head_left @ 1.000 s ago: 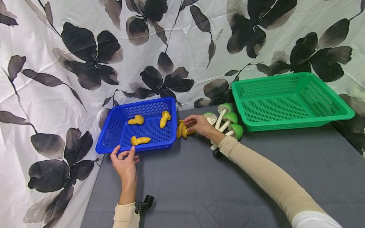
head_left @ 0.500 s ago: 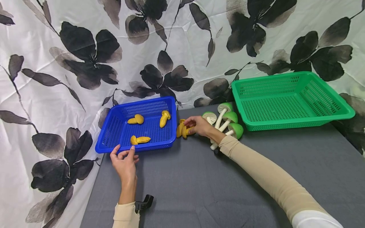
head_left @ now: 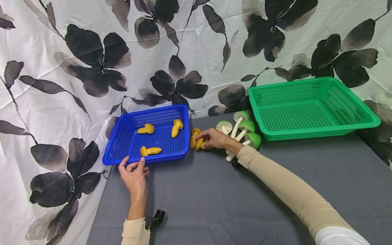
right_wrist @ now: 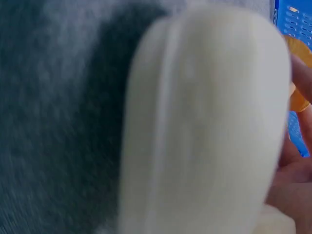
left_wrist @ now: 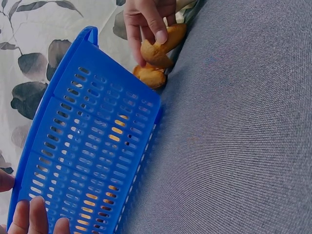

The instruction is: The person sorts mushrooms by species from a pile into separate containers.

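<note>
My left hand (head_left: 134,177) holds the front rim of the blue basket (head_left: 165,157), with several fingertips (left_wrist: 38,214) against its outer wall. Three yellow mushrooms (head_left: 177,128) lie spread inside. Just right of this basket my right hand (head_left: 215,139) pinches another yellow mushroom (left_wrist: 156,52), the thumb pressing on it in the left wrist view. A further yellow mushroom (head_left: 194,139) sits between that one and the basket wall. Below the right wrist, green-capped mushrooms (head_left: 247,126) with white stems lie in a bunch. A pale stem (right_wrist: 204,122) fills much of the right wrist view.
A green basket (head_left: 301,135) stands at the back right, beside the green-capped mushrooms. Grey cloth (head_left: 226,200) covers the table. A white curtain with dark flowers (head_left: 171,41) hangs right behind both baskets.
My right fingers have lowered and closed on a yellow mushroom, which has tilted a little. The left hand and both baskets stay in place.
</note>
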`<state>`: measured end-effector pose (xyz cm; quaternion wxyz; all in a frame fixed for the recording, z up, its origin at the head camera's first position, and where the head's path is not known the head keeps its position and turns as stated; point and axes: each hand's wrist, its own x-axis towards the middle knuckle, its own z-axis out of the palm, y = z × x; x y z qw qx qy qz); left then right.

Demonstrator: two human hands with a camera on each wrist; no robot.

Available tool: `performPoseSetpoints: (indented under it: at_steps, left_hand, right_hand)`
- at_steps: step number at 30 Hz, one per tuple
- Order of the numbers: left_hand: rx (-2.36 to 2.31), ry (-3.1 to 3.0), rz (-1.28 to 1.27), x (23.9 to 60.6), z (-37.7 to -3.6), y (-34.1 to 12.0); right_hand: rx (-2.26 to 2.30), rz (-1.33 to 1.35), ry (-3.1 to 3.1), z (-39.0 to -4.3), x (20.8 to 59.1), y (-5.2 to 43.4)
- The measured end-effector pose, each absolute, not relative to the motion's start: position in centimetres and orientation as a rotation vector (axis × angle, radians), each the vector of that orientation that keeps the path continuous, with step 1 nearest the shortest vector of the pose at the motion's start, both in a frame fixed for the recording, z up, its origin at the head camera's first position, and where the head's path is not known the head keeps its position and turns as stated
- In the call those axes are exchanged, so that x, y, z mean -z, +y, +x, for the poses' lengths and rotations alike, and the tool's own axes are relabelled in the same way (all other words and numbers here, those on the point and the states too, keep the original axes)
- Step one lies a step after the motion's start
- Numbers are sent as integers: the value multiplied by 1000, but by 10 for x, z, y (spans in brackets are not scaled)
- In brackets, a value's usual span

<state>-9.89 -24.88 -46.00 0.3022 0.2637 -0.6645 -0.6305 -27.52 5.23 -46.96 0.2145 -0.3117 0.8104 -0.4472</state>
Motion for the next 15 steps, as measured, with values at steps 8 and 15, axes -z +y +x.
performPoseSetpoints:
  at_steps: [8, 15]
  left_hand:
    - [1688, -1751, 709, 458, -100, -249]
    - [1657, -1785, 714, 457, -100, -249]
  right_hand:
    - [1191, -877, 2248, -278, 467, 54]
    - [1265, -832, 2225, -279, 468, 56]
